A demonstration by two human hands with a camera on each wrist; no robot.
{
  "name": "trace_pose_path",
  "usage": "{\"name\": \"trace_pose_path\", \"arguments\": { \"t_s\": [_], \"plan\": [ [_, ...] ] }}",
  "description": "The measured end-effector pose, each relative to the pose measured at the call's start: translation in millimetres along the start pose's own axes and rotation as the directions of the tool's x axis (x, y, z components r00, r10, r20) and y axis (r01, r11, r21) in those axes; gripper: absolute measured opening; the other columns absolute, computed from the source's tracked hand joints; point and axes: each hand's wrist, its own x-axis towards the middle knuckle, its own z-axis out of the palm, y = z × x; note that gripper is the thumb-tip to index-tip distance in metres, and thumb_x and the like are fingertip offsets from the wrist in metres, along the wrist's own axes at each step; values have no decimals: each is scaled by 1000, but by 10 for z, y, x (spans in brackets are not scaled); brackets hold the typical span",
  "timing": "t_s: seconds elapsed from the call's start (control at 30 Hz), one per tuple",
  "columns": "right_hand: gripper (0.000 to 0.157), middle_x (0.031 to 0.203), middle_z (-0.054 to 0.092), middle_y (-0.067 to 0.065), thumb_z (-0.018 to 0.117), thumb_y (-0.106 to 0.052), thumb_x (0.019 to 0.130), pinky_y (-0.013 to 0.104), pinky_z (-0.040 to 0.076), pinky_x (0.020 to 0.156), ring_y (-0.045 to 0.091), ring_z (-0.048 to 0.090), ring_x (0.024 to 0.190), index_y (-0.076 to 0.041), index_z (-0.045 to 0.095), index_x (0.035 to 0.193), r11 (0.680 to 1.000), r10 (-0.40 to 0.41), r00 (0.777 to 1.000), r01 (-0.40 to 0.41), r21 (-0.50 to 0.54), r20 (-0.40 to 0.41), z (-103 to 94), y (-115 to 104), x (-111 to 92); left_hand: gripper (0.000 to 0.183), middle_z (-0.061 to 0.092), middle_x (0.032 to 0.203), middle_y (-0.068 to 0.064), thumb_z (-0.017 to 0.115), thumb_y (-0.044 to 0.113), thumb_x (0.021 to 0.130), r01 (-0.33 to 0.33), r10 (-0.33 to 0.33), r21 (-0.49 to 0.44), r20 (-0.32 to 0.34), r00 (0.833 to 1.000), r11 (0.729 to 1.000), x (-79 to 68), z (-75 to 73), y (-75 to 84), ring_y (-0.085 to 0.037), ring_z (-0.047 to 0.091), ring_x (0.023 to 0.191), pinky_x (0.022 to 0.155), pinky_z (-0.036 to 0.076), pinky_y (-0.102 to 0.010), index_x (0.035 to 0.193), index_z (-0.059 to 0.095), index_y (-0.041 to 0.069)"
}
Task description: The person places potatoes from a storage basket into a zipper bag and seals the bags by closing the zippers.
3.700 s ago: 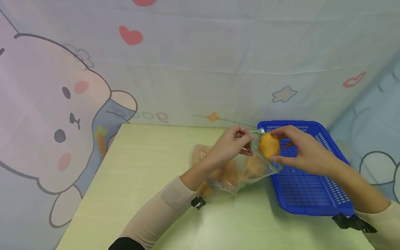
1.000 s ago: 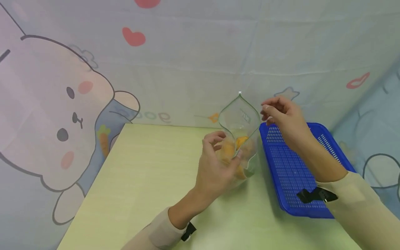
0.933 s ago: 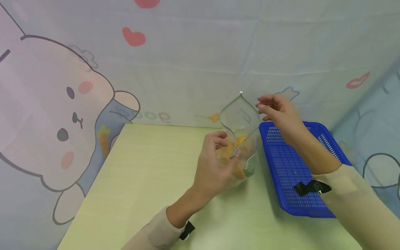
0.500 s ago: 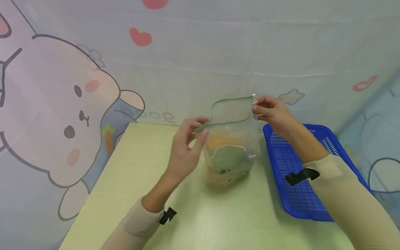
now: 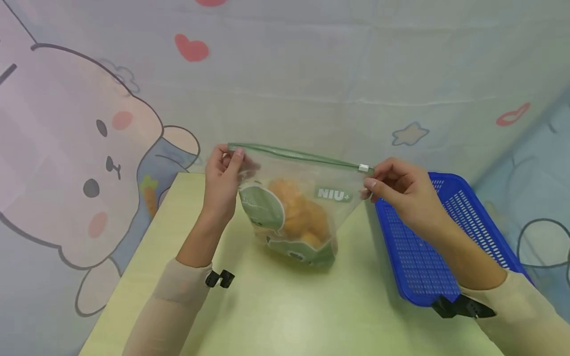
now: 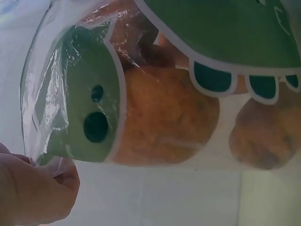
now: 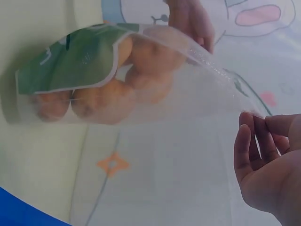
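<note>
A translucent slider zip bag with green print stands upright on the table, several round orange fruits inside it. My left hand pinches the bag's top left corner between thumb and fingers. At the opposite corner, my right hand pinches the top edge beside the white slider. The green zip strip stretches between both hands, with a narrow gap along it. In the left wrist view, the fruits press against the printed film. The right wrist view shows the right fingertips on the bag's edge.
A blue perforated plastic basket stands at the right of the pale green table, partly behind my right forearm. A cartoon-printed cloth hangs behind the table.
The right hand put a fruit from over the basket into the bag and let go of it. Both hands now hold the bag's corners, its mouth turned and drawn from wide to narrow.
</note>
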Motion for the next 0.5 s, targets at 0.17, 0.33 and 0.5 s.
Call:
{"name": "trace_pose_path", "arguments": {
  "t_s": [0.17,0.33,0.5],
  "plan": [
    [7,89,69,19,62,-3,97,27,61,67,25,69,78,2,59,101,1000,-14,1000,14,-24,-13,107,60,-58,19,65,92,-4,57,30,102,126,-121,78,-66,990,989,30,11,-112,-22,64,94,86,52,-32,103,53,11],
    [6,84,68,17,62,-5,98,28,61,65,24,69,73,0,61,99,997,-32,998,28,-65,-48,234,63,-40,25,55,105,-4,55,26,103,183,-165,151,-127,978,971,16,84,-2,-17,54,102,89,47,-30,117,51,5],
    [5,79,68,16,63,-7,98,28,61,62,22,68,68,-2,64,96,995,-51,996,45,-90,-68,361,2,-25,36,52,127,-9,58,13,98,-220,284,414,-97,954,883,-225,396,319,-16,48,123,104,42,-34,130,47,0]
  ]
}}
